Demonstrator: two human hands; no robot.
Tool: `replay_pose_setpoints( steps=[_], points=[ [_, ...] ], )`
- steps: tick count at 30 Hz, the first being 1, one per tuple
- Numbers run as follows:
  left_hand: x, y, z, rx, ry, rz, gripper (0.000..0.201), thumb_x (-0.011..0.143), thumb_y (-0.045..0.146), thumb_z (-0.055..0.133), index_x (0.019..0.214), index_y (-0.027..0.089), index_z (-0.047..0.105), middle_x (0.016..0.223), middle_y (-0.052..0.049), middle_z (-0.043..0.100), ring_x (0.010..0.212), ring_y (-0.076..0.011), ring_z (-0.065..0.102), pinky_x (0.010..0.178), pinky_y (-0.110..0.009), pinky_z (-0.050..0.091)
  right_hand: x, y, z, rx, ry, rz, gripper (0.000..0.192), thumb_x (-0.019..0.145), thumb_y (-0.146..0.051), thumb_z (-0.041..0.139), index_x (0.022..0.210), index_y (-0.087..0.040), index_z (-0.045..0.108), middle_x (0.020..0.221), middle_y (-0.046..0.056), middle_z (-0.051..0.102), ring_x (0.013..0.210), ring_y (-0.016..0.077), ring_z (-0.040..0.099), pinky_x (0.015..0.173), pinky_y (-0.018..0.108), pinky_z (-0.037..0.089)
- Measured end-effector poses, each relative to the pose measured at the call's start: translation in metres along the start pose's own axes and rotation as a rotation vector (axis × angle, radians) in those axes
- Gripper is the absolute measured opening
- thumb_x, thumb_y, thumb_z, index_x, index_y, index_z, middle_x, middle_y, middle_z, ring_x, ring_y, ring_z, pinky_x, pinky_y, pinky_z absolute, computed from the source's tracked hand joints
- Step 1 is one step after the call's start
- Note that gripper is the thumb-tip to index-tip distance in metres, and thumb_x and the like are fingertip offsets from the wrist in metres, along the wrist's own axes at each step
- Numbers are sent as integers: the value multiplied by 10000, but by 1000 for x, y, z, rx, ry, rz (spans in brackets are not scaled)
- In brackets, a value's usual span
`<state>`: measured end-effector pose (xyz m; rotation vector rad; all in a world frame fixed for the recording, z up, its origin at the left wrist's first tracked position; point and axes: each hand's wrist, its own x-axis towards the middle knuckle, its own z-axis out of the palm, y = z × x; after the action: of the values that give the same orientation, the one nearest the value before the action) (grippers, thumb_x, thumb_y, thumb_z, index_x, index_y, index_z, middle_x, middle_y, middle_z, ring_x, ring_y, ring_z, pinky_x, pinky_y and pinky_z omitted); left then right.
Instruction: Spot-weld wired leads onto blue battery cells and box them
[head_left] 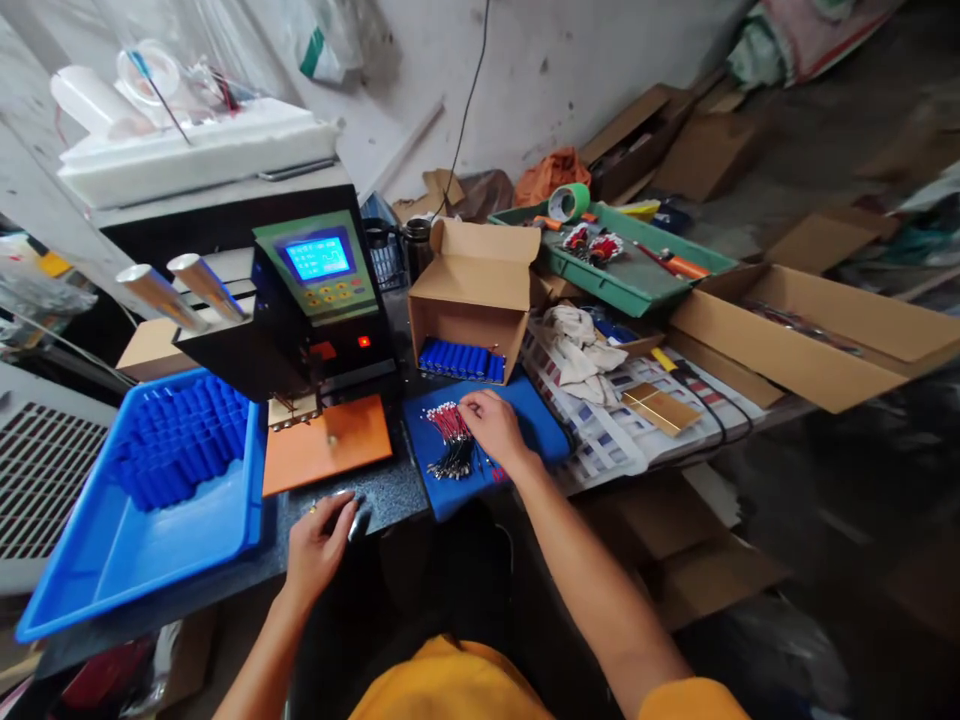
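My right hand (491, 425) is over the blue mat, its fingers pinched at the white-plug end of a bundle of red and black connector wires (456, 440). The fingertips hide exactly how much they grip. Near the bench's front edge, my left hand (321, 540) is closed, thumb against fingers. A small shiny, dark item (360, 520) shows by its thumb; its kind is unclear. Between the hands and the machine lies an orange plate (337, 445), under the head of a black machine (319, 345) with a lit blue screen (319, 257).
To the left, a blue tray (187, 555) holds rows of blue cylindrical cells (180, 440). An open cardboard box (472, 275) with more blue cells (461, 360) stands behind the mat (544, 415). Farther right are a green tray (630, 285), a white cloth (581, 350) and a long carton (795, 355).
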<state>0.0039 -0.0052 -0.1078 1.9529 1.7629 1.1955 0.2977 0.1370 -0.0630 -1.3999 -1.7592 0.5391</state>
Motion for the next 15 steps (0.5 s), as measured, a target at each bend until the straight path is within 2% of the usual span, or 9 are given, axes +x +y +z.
replay_pose_setpoints(
  steps=[4, 7, 12, 15],
  points=[
    [-1, 1, 1, -1, 20, -24, 275, 908, 415, 579, 938, 189, 734, 850, -39, 765, 745, -161, 715, 683, -239, 544, 7, -29, 19, -298, -192, -107, 171, 912, -200, 579, 831, -211, 729, 932, 78, 622, 930, 217, 564, 813, 311, 462],
    [-2, 1, 3, 0, 31, -41, 277, 909, 419, 575, 943, 194, 734, 853, -39, 764, 736, -159, 712, 677, -239, 538, 8, -41, 32, -455, -288, -174, 154, 903, -184, 596, 851, -190, 741, 1000, 116, 602, 1019, 259, 517, 842, 354, 451],
    [-3, 0, 6, -25, 27, -48, 294, 913, 430, 565, 944, 189, 731, 828, -48, 758, 703, -157, 701, 655, -246, 531, 15, -46, 48, -582, -321, -236, 167, 877, -144, 592, 903, -167, 756, 1216, 162, 577, 1159, 313, 445, 911, 430, 421],
    [-4, -1, 7, -24, 17, -39, 292, 918, 426, 562, 958, 189, 728, 839, -52, 758, 713, -160, 703, 664, -253, 534, 19, -48, 55, -612, -354, -240, 226, 858, -85, 549, 899, -140, 764, 1248, 189, 588, 1185, 332, 438, 944, 465, 404]
  ],
)
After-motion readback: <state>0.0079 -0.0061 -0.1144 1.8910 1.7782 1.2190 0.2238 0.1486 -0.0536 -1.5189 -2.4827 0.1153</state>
